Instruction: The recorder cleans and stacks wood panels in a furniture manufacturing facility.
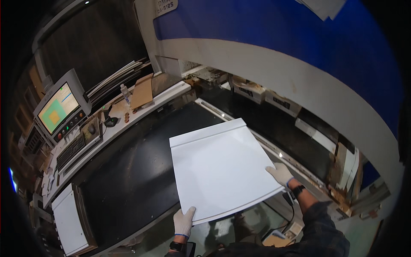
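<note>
A white panel (220,171) with a groove near its far edge and another along its near edge is held in front of me. My left hand (184,222), in a pale work glove, grips its near left corner with the thumb on top. On the right edge, close to the near right corner, my gloved right hand (281,174) is closed with the thumb over the face. The fingers of both hands are partly hidden under the panel. Below and beyond the panel lies the black machine bed (128,171).
A large blue and white machine housing (265,51) rises at the far right above a metal rail (252,139). On the left stand a control screen (59,109), a keyboard (70,150) and a bottle (124,92). Stacked white panels (70,220) sit at the near left.
</note>
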A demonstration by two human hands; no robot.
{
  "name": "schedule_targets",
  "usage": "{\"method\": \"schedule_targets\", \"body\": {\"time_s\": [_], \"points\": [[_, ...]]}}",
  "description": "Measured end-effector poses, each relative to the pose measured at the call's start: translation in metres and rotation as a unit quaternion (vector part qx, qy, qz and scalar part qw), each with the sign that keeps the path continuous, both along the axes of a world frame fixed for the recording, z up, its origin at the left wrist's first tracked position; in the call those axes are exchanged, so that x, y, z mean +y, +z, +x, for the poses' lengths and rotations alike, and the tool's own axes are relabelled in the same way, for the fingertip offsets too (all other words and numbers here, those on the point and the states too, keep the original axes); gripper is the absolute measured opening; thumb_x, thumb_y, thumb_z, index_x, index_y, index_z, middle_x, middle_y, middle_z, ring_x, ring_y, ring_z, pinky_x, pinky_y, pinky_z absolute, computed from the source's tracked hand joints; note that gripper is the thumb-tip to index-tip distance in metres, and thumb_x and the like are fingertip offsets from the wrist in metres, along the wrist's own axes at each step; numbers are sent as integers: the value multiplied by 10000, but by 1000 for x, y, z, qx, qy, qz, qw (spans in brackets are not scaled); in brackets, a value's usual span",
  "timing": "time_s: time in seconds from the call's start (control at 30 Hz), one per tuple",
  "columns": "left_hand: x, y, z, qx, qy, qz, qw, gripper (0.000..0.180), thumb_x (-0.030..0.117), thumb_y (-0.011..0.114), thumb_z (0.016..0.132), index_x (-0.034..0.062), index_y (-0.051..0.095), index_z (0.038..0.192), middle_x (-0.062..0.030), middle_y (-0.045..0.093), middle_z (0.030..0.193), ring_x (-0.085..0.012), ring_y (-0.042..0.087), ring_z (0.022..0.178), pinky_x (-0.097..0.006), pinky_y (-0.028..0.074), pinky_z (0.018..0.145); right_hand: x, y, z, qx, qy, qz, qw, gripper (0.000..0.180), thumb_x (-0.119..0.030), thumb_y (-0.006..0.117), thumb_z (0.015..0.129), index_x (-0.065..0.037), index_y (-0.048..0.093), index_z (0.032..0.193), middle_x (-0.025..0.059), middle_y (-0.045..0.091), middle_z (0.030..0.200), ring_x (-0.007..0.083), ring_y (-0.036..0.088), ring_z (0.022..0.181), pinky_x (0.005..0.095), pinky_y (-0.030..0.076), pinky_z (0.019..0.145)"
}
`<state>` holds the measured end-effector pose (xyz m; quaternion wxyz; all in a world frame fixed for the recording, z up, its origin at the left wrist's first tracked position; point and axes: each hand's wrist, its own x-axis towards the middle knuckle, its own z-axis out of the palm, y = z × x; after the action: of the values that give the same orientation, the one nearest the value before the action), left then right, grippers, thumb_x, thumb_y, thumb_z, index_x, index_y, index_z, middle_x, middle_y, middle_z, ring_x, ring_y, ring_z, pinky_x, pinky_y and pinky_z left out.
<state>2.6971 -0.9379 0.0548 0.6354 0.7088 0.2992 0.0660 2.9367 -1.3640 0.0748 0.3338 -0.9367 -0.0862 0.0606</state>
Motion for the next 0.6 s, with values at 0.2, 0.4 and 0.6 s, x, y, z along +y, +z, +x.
{"method": "schedule_targets", "body": {"time_s": [0.2,0.4,0.6], "points": [[-5,-20,144,-17,77,-20,997,486,315,774,930,-142,730,1091,-136,771,988,-173,676,879,-352,540,807,40,-6,204,8,66,-22,998,681,-554,609,970,111,734,1048,341,726,1003,462,718,1005,487,542,910],[-16,-6,227,73,45,105,991,500,423,779,894,-27,745,1110,-208,765,1005,-337,736,915,-408,554,860,74,26,302,-147,49,-171,973,444,-405,678,903,23,720,1009,284,718,1066,445,708,1025,523,556,890],[25,12,273,81,7,437,896,901,430,899,746,67,527,1482,-277,531,1459,-450,553,1328,-507,489,1082,151,28,230,-61,467,-186,862,872,-524,818,762,-123,544,1486,239,483,1483,464,505,1335,575,445,1100]]}}
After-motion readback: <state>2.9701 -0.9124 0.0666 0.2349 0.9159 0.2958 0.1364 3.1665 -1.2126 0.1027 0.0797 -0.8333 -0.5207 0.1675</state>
